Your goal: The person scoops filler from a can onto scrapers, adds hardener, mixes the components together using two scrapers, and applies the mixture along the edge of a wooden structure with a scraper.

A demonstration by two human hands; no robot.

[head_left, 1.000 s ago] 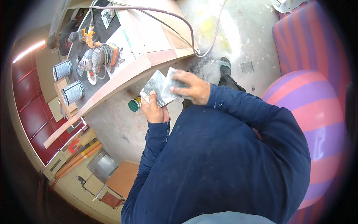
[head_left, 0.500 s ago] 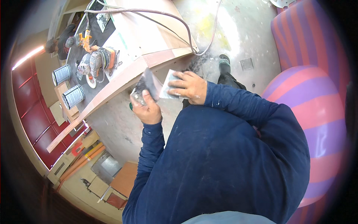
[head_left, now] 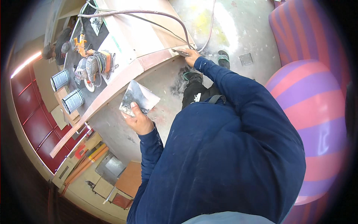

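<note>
My left hand (head_left: pixel 140 121) grips a square flat putty board (head_left: pixel 146 98) by its corner, thumb on top. Dark smears and a pale pinkish patch cover the board's face. Further forward, my right hand (head_left: pixel 192 56) is closed around a thin flat putty spreader (head_left: pixel 180 52), seen nearly edge-on. The spreader lies against the pinkish edge strip (head_left: pixel 154 59) of a pale wooden panel (head_left: pixel 149 31), close to its right corner. Whether putty is on the blade I cannot make out.
Sanders (head_left: pixel 93 67) sit on the dark bench surface, with two cans (head_left: pixel 73 100) nearby. A hose (head_left: pixel 164 15) runs over the panel to the floor. Striped pink and purple rounded forms (head_left: pixel 313 97) stand to my right. Another person (head_left: pixel 61 44) is at the far left.
My right hand has moved forward with the spreader, from beside the putty board to the panel's edge strip. The board in my left hand has tilted and lowered slightly.
</note>
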